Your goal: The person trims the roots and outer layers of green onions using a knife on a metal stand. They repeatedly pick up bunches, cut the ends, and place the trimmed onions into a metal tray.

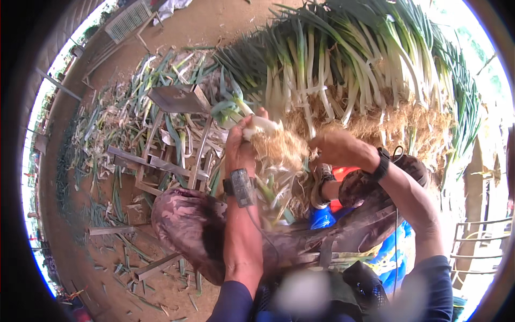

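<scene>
My left hand (238,141) is closed around the white stalks of a few large green onions (263,124), held out in front of me. Their green tops point to the upper left, and the tan, stringy roots (279,148) hang toward my right hand. Just right of these roots, my right hand (342,145) has its fingers curled with the back of the hand turned up. Whether it grips anything is hidden by the hand and by blur. Both wrists wear dark straps; a small box (242,187) with a cable sits on the left one.
A large heap of green onions (358,68) with roots attached fills the upper right. To the left stands a metal frame (179,100) with a tray-like top. Leaf trimmings (120,116) litter the ground around it. Blue plastic (322,218) lies by my foot.
</scene>
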A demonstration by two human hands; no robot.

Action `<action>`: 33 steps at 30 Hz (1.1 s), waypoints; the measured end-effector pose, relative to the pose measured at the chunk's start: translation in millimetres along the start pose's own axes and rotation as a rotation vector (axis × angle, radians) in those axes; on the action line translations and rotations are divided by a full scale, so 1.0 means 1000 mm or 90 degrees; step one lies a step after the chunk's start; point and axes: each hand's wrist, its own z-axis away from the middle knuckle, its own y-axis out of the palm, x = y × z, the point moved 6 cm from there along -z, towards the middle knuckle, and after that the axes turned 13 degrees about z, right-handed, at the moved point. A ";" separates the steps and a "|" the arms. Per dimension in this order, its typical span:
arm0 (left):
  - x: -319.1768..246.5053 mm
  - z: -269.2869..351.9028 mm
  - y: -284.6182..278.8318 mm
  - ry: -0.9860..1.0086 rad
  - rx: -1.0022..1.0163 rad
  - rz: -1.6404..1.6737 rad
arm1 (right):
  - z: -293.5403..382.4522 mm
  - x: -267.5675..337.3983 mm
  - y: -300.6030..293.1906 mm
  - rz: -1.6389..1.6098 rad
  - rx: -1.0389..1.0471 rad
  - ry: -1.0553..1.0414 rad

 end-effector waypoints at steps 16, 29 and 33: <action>0.060 0.004 0.014 0.131 0.012 -0.298 | 0.058 0.063 -0.039 -0.436 -0.327 -0.279; 0.125 0.030 0.077 0.407 0.290 -0.469 | 0.031 0.034 -0.016 -0.325 -0.173 0.045; 0.179 0.057 0.091 0.365 0.214 -0.222 | -0.008 0.057 -0.021 -1.147 -0.543 0.068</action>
